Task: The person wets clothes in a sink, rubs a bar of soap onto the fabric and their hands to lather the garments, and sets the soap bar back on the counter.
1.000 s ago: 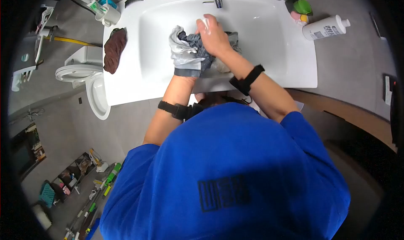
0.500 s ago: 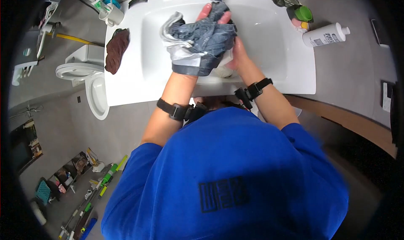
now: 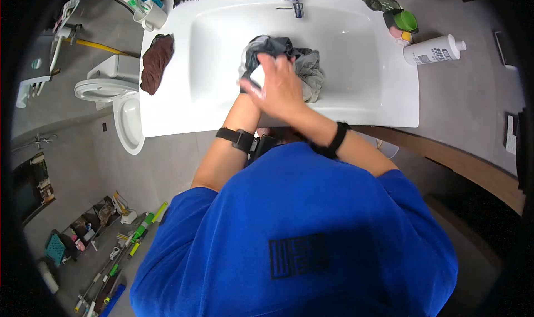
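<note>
A wet dark grey and white garment [image 3: 271, 43] is bunched over my left hand, low in the sink. The cloth hides most of that hand, and its wrist [image 3: 245, 105] shows below. My right hand [image 3: 280, 89] lies across the garment, thumb apart from the fingers, holding a white piece [image 3: 257, 76] that looks like a bar of soap against the cloth. To the right, a lighter grey bunch of wet cloth [image 3: 310, 75] rests in the sink near my right hand; whether it belongs to the same garment I cannot tell.
The white sink [image 3: 356, 55] has a faucet [image 3: 298, 9] at its back. A brown cloth [image 3: 157, 64] and a cup [image 3: 151, 19] with tubes sit on the left rim. At the right are a white bottle [image 3: 434, 50] and a green-capped container [image 3: 408, 21]. A toilet [image 3: 129, 125] stands left.
The garment on my left hand has come down and nearer to me. My right hand has crossed left from beneath it to on top, bringing the white piece along.
</note>
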`<state>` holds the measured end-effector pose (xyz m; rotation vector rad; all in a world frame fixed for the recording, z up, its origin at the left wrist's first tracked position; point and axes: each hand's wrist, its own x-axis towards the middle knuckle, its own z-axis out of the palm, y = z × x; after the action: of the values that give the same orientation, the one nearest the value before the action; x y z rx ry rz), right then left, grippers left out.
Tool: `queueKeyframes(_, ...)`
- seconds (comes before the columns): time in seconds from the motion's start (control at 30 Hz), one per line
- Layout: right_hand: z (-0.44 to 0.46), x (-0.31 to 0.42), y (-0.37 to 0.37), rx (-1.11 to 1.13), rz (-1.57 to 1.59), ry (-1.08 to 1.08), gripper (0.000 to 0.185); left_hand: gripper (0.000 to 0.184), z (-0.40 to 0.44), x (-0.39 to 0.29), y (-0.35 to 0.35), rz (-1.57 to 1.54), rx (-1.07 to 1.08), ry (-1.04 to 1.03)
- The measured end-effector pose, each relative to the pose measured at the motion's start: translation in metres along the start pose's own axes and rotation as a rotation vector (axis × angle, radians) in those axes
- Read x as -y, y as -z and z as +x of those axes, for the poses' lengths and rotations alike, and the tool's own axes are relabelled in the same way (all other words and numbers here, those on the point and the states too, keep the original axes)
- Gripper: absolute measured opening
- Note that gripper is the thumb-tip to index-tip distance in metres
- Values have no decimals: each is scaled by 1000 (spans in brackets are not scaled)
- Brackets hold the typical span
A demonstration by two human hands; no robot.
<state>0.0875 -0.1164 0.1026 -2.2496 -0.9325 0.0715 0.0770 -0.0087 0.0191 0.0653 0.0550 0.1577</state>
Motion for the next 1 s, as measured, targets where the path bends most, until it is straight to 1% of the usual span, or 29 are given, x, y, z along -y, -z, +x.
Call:
queueKeyframes(0.07, 27, -16, -10, -41, -29, -37, 52, 43, -2, 6, -12, -29, -118, -6)
queueKeyframes(0.1, 44, -12, -5, -45, -7, -164, 49, 37, -2, 11, -22, -42, -174, -4)
queueKeyframes(0.13, 56, -16, -5, -50, 26, -250, 50, 35, 0, 17, -41, 119, -421, -129)
queueKeyframes(0.17, 73, -22, -5, -63, 60, -327, 50, 35, -1, 19, -48, 118, -412, -122)
queueKeyframes(0.2, 89, -26, -3, -52, 157, -430, 51, 35, -2, 19, -53, 82, -313, -137)
queueKeyframes(0.23, 83, -29, -6, -51, 152, -429, 51, 35, -5, 20, -55, 42, -222, -156)
queueKeyframes(0.27, 73, -30, -11, -88, 52, -265, 50, 38, -2, 18, -30, 181, -121, -146)
queueKeyframes(0.3, 59, -24, -11, -123, -48, -100, 50, 39, 4, 14, -27, 215, -93, -97)
queueKeyframes(0.37, 21, 0, -13, -115, -78, 114, 45, 40, 9, 15, 40, 225, 59, -141)
queueKeyframes(0.43, 44, -20, -17, -28, 24, -149, 49, 44, -6, 15, -22, 145, -367, -9)
queueKeyframes(0.5, 78, -43, -20, 17, 103, -313, 54, 40, -7, 12, -18, 131, -80, -67)
queueKeyframes(0.53, 98, -56, -19, 84, 163, -455, 64, 40, -10, 11, -17, 132, -81, -62)
queueKeyframes(0.57, 106, -64, -14, 38, 392, -550, 72, 38, -12, 8, -16, 142, -103, -53)
queueKeyframes(0.63, 118, -87, -12, -102, 595, -560, 73, 35, -13, 5, -19, 148, -125, -51)
queueKeyframes(0.67, 119, -91, -11, -96, 592, -554, 73, 36, -12, 4, -21, 326, -60, -123)
queueKeyframes(0.7, 111, -77, 1, -275, 415, -354, 70, 37, -13, 3, -21, 502, 0, -196)
queueKeyframes(0.73, 98, -64, 9, -442, 237, -153, 67, 37, -14, 3, -19, 497, -10, -203)
queueKeyframes(0.77, 80, -51, 7, -434, 238, -152, 67, 38, -10, 2, -16, 359, -50, -163)
queueKeyframes(0.83, 53, -20, -2, -204, 34, 375, 58, 41, 6, 2, -11, 92, -116, -71)
queueKeyframes(0.87, 50, -13, -5, -212, 32, 370, 58, 44, 12, 20, 29, 154, 30, -261)
queueKeyframes(0.9, 48, -8, -8, -42, -69, 329, 54, 44, 10, 21, 16, 153, 35, -251)
queueKeyframes(0.93, 46, -8, -8, 132, -168, 285, 50, 45, 3, 21, -11, 100, -80, -150)
queueKeyframes(0.97, 63, -20, -11, 124, -173, 282, 50, 46, 2, 20, -27, 50, -191, -49)
queueKeyframes(1.0, 89, -40, -19, 193, 40, -20, 48, 47, 4, 19, -25, 90, -168, -1)
